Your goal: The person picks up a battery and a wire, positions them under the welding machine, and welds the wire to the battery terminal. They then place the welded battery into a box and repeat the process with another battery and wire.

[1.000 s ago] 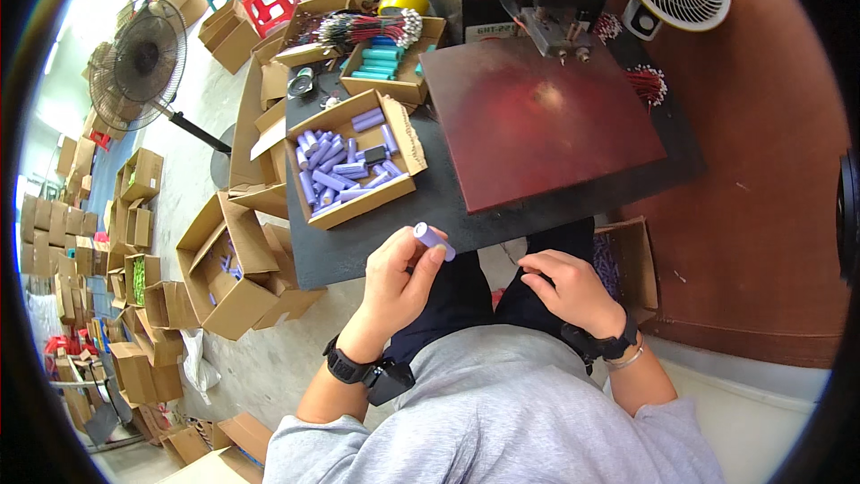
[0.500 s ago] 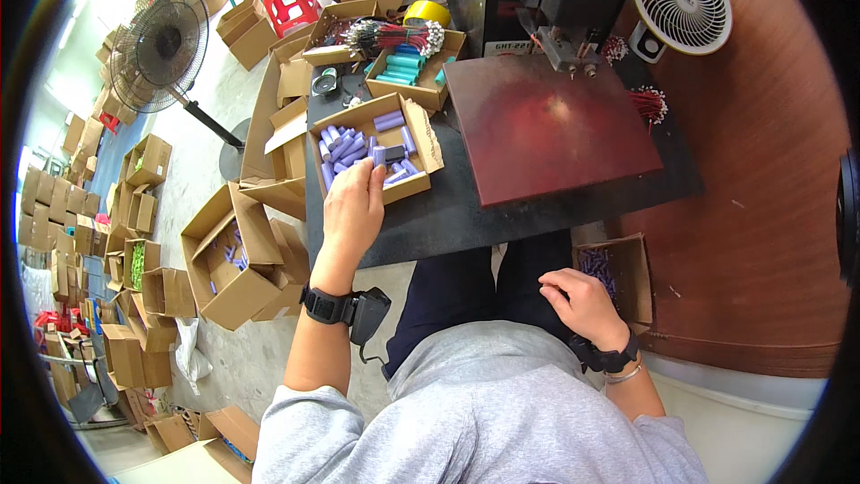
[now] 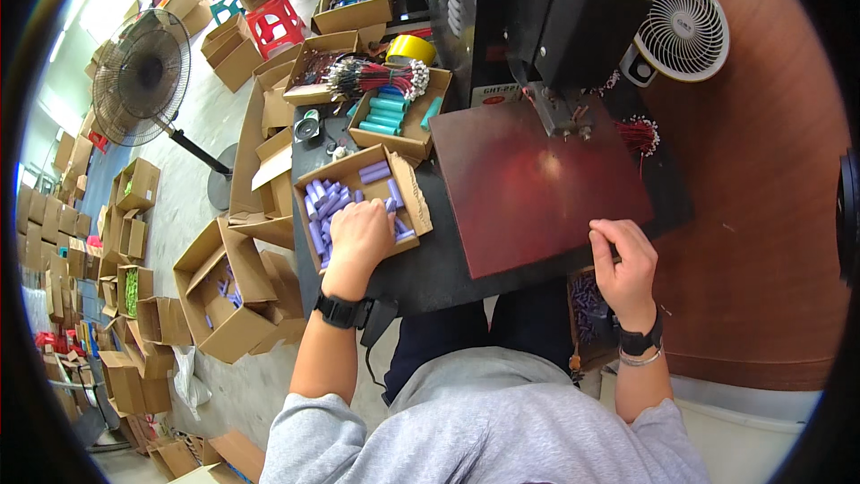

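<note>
A shallow cardboard box (image 3: 408, 193) at the table's left front holds many purple cylindrical battery cells (image 3: 324, 199). My left hand (image 3: 361, 237) reaches over its near side, palm down, with curled fingers among the cells. The back of the hand hides the fingertips and whatever they grip. My right hand (image 3: 624, 267) is raised by the front right edge of a dark red plate (image 3: 537, 206), thumb and index finger pinched together. Anything between them is too small to make out. Above the plate hangs the head of a black machine (image 3: 557, 112).
Behind the purple cells stands a box of teal cells (image 3: 387, 113) with red-and-black wire bundles (image 3: 376, 78) on it. A yellow tape roll (image 3: 410, 49) sits beside it. A white fan (image 3: 685, 25) is at the back right. Cartons (image 3: 235, 305) fill the left floor.
My left hand has gone deeper into the box; the purple cell at its fingertips is now mostly hidden. My right hand has risen from my lap towards the red plate. The view has shifted.
</note>
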Action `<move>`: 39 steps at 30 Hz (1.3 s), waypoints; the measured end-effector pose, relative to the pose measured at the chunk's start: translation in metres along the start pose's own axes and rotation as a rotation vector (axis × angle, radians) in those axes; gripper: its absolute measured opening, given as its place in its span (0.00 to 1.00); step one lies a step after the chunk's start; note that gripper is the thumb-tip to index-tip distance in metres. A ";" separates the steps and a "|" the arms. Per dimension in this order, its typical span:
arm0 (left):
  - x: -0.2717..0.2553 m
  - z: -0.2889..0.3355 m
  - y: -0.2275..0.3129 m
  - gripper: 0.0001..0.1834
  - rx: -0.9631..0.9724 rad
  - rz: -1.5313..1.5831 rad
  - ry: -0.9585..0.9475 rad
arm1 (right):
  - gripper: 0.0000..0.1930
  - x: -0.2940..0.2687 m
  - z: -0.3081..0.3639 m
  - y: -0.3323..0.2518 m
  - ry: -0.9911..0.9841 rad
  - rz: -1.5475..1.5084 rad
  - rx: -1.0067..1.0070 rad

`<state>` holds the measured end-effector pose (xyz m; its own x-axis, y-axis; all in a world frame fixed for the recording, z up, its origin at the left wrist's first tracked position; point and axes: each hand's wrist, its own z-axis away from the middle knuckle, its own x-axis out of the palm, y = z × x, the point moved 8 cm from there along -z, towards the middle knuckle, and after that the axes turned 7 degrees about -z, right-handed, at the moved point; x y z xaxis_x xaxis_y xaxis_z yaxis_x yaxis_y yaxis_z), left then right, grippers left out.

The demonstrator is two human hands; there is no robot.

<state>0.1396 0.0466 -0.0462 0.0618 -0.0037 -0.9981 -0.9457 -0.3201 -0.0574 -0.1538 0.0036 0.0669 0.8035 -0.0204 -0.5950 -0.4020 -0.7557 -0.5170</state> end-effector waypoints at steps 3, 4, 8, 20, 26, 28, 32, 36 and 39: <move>0.003 -0.001 -0.006 0.14 -0.023 0.075 -0.091 | 0.04 0.009 -0.015 0.021 0.017 0.041 0.038; 0.003 0.000 -0.007 0.15 -0.026 0.110 -0.061 | 0.04 0.014 -0.015 0.028 0.007 0.040 0.042; 0.005 -0.001 -0.010 0.14 -0.092 0.255 0.016 | 0.03 0.027 -0.016 0.042 0.067 0.194 0.022; 0.005 0.006 -0.017 0.14 -0.133 0.342 0.127 | 0.02 0.026 -0.009 0.034 0.116 0.214 -0.077; 0.000 0.006 -0.018 0.13 -0.169 0.257 0.118 | 0.03 0.026 -0.012 0.032 0.130 0.197 -0.078; 0.000 0.005 -0.018 0.13 -0.159 0.259 0.147 | 0.03 0.026 -0.010 0.040 0.137 0.208 -0.057; -0.003 0.006 -0.016 0.14 -0.139 0.252 0.215 | 0.03 0.022 -0.008 0.035 0.169 0.193 -0.082; 0.001 0.010 -0.016 0.13 -0.179 0.213 0.193 | 0.02 0.020 -0.004 0.033 0.184 0.197 -0.117; 0.006 0.019 -0.022 0.14 -0.249 0.200 0.198 | 0.02 0.018 -0.002 0.028 0.192 0.180 -0.137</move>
<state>0.1542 0.0717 -0.0518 -0.0331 -0.2648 -0.9637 -0.8400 -0.5152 0.1704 -0.1495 -0.0195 0.0427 0.7982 -0.2762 -0.5353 -0.4933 -0.8097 -0.3179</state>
